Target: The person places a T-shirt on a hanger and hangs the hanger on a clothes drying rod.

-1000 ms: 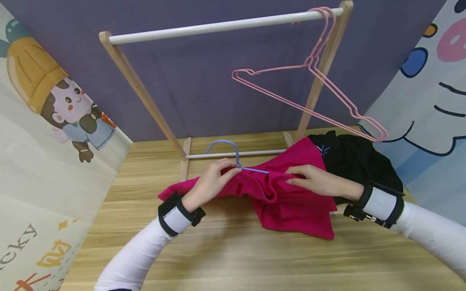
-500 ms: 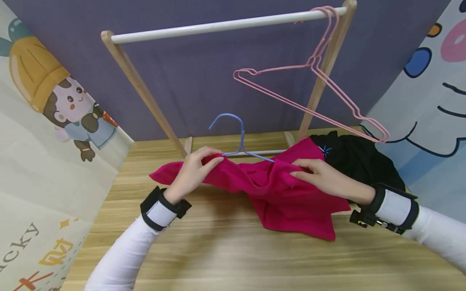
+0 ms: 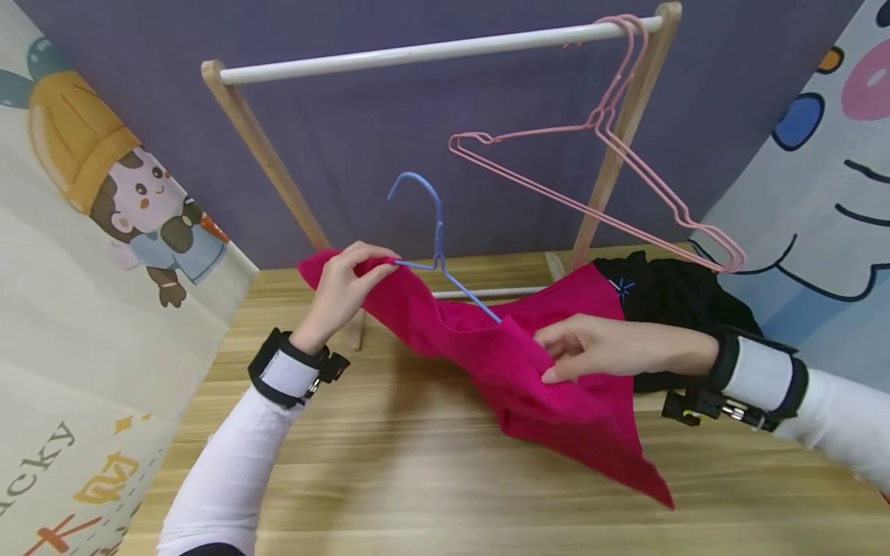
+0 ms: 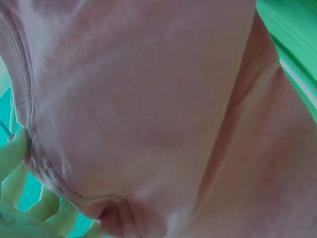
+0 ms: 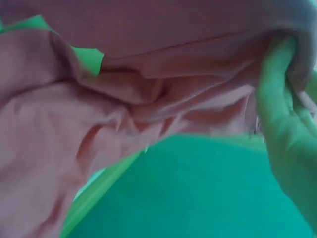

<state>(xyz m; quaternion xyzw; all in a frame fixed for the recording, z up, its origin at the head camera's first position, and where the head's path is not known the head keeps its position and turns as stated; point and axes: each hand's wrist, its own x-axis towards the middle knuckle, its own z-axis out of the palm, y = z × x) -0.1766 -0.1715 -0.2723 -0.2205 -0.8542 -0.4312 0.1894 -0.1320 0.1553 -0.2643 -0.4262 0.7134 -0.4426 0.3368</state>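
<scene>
One bright pink shirt (image 3: 480, 355) is held up between two hands in front of the rack, over the wooden worktop (image 3: 452, 494); whether any of it rests there cannot be told. Clock directions run from the shirt's middle in the head view. At 10 o'clock the left hand (image 3: 348, 286) pinches the shirt's edge between thumb and fingers, right where one arm of the single blue hanger (image 3: 439, 232) meets the cloth. At 3 o'clock the right hand (image 3: 584, 347) pinches a fold, thumb on top and fingers bent toward it. The hanger's hook points up at 11 o'clock; its other arm slips under the shirt, which hides the rest. A loose corner trails toward 4 o'clock.

Two pink hangers (image 3: 599, 120) hang at 1 o'clock from the white top rail (image 3: 438, 52) of one rack, beside the right of its two wooden uprights (image 3: 263, 147). The shirt blocks part of the lower rail (image 3: 487, 293). One black cloth (image 3: 688, 309) with a blue star mark lies bunched between 2 and 3 o'clock, against the pink fabric; whether they are joined cannot be told. One cartoon figure (image 3: 153, 201) decorates the wall toward 10 o'clock.
</scene>
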